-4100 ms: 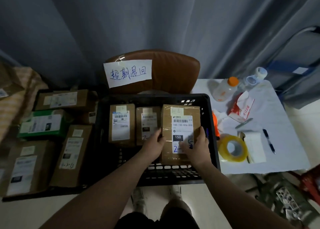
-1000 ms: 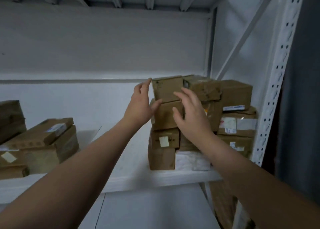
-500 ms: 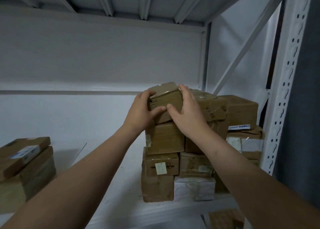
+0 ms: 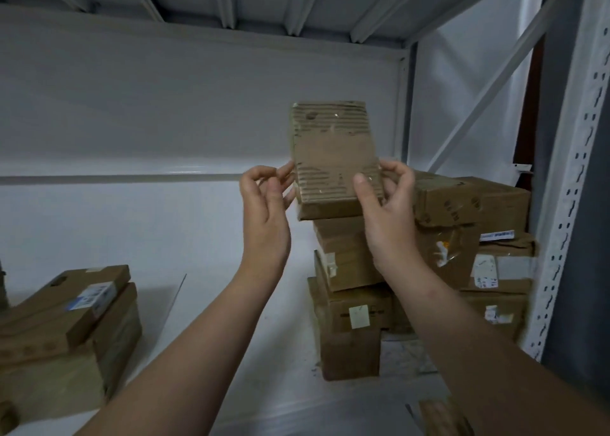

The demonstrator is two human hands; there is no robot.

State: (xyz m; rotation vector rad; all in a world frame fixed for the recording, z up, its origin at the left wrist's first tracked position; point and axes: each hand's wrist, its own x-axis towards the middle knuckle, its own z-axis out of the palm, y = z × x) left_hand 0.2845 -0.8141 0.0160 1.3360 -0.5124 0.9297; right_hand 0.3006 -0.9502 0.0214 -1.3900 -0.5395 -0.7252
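A: Both arms are up at the shelf, and the flat parcel [image 4: 335,158] stands upright directly above the stack of boxes [image 4: 350,303]. Its broad face is towards us, ribbed brown cardboard under glossy tape.

B: And the right hand [image 4: 388,211] has it properly. The thumb [image 4: 359,181] lies flat on the front face near the lower right corner, and the other fingers curl round the right edge and behind. That's a firm pinch.

A: The left hand [image 4: 265,211] is a different story. It's up above the stack's left side with its fingers loosely curled, and the fingertips [image 4: 287,171] are right at the parcel's left edge. They're touching it, by the look of things, but whether they carry any weight I can't tell.

B: What about the parcel's bottom edge?

A: It's level with the top carton of the stack, at the front left corner. From this angle I can't tell whether it rests there or hangs just clear.

B: The stack itself is several brown cartons piled high, some with pale stickers on their fronts. Just right of the stack rises the perforated white upright [image 4: 567,204], and a diagonal brace [image 4: 478,105] climbs away behind and above the stack.

A: Well to the left of the stack sits a lower pile of cartons [image 4: 66,320], whose top one bears a white and blue label. White shelf board [image 4: 231,303] shows between that pile and the stack.
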